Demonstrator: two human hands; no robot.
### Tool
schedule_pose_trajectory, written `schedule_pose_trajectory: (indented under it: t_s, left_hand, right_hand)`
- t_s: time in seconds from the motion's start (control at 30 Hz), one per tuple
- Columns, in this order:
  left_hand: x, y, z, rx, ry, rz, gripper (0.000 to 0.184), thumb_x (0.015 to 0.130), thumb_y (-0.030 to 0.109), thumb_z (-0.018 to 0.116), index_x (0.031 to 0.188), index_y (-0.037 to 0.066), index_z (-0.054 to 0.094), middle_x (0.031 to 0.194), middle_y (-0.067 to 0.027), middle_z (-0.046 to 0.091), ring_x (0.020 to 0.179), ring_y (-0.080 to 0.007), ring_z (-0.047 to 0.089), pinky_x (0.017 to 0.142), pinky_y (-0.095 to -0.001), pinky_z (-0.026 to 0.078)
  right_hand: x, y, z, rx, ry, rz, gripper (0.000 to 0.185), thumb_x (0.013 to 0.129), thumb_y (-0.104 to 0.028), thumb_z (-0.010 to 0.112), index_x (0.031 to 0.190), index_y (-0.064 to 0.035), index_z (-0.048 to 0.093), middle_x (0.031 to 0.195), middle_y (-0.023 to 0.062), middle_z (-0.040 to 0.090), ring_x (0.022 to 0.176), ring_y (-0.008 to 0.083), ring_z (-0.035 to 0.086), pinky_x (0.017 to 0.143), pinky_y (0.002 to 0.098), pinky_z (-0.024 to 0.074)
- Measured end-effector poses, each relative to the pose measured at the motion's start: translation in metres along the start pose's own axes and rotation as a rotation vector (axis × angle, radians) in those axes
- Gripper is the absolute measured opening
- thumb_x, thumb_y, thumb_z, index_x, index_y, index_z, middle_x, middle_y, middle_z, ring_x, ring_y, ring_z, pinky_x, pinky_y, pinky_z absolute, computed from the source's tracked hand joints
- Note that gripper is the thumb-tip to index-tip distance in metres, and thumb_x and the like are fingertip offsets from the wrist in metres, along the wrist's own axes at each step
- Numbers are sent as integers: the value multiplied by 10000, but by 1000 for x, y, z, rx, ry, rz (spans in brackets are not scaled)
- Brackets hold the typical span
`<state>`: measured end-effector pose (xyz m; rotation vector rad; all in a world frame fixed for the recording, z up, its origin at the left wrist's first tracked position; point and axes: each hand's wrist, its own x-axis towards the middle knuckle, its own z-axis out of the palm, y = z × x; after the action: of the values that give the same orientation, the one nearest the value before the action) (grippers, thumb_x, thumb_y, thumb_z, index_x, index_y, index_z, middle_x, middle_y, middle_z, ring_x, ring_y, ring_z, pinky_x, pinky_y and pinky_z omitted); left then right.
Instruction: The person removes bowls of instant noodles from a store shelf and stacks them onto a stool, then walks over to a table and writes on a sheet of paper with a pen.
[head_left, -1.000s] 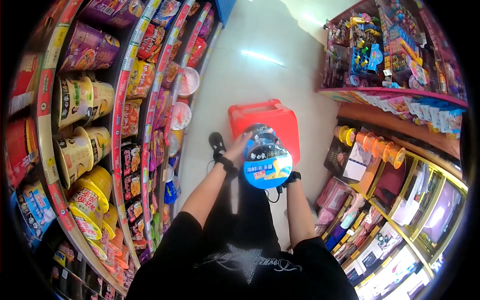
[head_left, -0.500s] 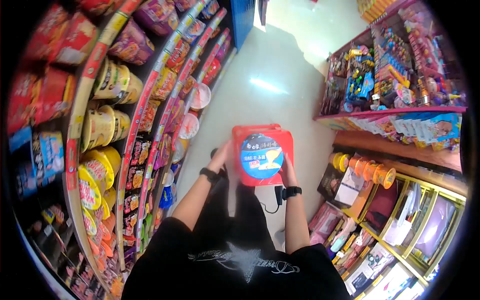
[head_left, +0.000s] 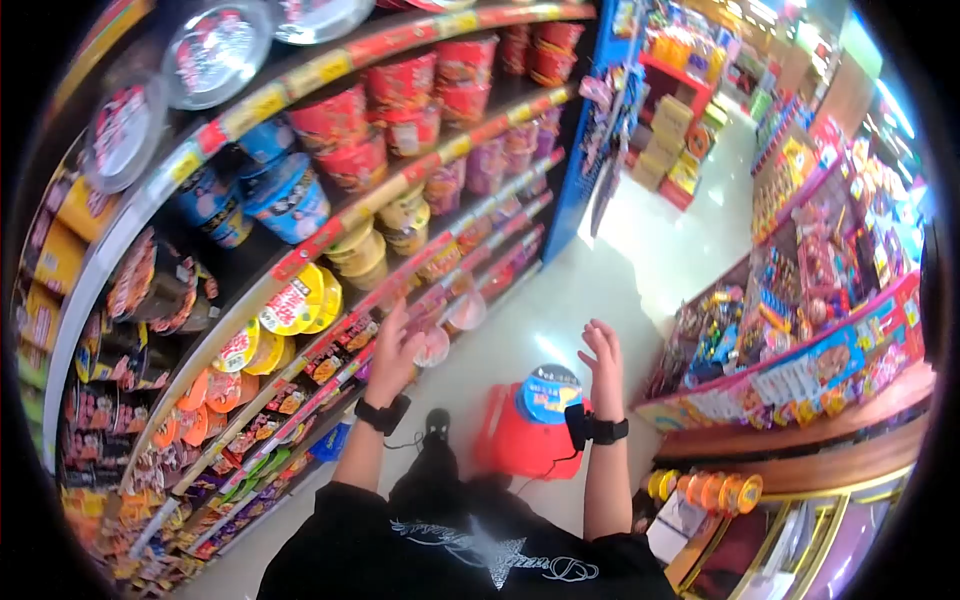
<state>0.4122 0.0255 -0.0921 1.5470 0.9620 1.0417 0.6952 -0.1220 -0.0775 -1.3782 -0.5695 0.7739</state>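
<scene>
My left hand (head_left: pixel 394 355) is raised in front of the noodle shelves, fingers spread, with nothing in it. On the other side my right hand (head_left: pixel 604 372) is also up and open, above and to the right of a blue instant noodle bowl (head_left: pixel 543 398). That bowl rests on a red plastic piece that looks like a stool (head_left: pixel 520 452), low down between my forearms. Neither hand appears to touch the bowl or the red piece. Each wrist wears a black band, and a dark cable hangs by the right one.
Shelves of instant noodles line my left, with red buckets (head_left: pixel 400 80), blue buckets (head_left: pixel 285 195) and yellow bowls (head_left: pixel 300 303). A pink-edged display (head_left: pixel 800 380) of small packets stands at right. Stacked cartons (head_left: pixel 668 135) sit farther down the aisle. Orange-lidded cups (head_left: pixel 720 492) are at lower right.
My hands have come away from the sides of the red piece and risen, fingers opening. The view has tilted up toward the left shelf and aisle; bowl and red piece now appear lower.
</scene>
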Motion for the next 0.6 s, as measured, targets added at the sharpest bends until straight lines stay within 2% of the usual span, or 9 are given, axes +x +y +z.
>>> schedule_pose_trajectory:
  t_s: [0.03,0.07,0.13,0.23,0.33,0.5,0.57,0.6]
  left_hand:
    - [-1,10,-9,-76,38,17,611,854,84,552,1407,29,298,1409,-164,364,1298,-237,373,1032,-377,336]
    - [1,11,-26,12,59,57,613,840,50,540,1405,33,300,1419,-152,349,1303,-239,363,1033,-387,336]
    - [5,26,-49,-45,108,88,620,826,27,530,1401,34,299,1422,-131,344,1300,-238,363,1046,-393,320]
    - [9,44,-79,-155,199,132,616,825,27,513,1402,42,299,1428,-111,340,1307,-225,348,1065,-384,289]
    - [27,50,-111,-94,269,211,616,826,44,507,1406,49,299,1440,-93,329,1326,-216,315,1072,-372,266]
    - [63,53,-158,-278,349,210,617,849,75,504,1422,71,276,1446,-122,288,1319,-234,319,1073,-375,270]
    - [74,53,-175,-148,372,221,572,887,122,415,1434,60,261,1482,-119,257,1364,-250,249,1087,-373,233]
    - [80,55,-180,-159,377,218,583,879,107,405,1438,51,248,1486,-121,246,1367,-256,238,1093,-382,223]
  right_hand:
    - [-3,-12,18,-5,-56,-15,443,927,-355,483,1247,-50,472,1230,101,518,1183,218,464,953,372,390]
    - [-6,-20,35,0,-119,-35,436,929,-345,480,1248,-48,471,1230,102,518,1180,219,466,955,372,389]
    - [-13,-36,71,5,-245,-71,428,932,-318,476,1258,-40,463,1240,107,514,1180,223,466,960,372,387]
    - [-20,-51,121,1,-439,-112,468,932,-300,476,1306,-25,423,1289,124,488,1193,232,462,971,362,374]
    - [-19,-67,177,34,-556,-135,487,932,-298,479,1327,-23,404,1302,133,479,1202,237,459,976,355,366]
    - [4,-72,267,25,-653,-166,512,939,-303,480,1368,-49,365,1313,140,468,1201,223,460,965,330,366]
    - [16,-72,301,-2,-698,-185,514,940,-302,481,1378,-63,358,1316,139,465,1208,217,454,963,325,365]
    - [22,-70,316,-5,-729,-167,546,941,-289,481,1414,-77,309,1359,135,423,1231,222,431,981,332,353]
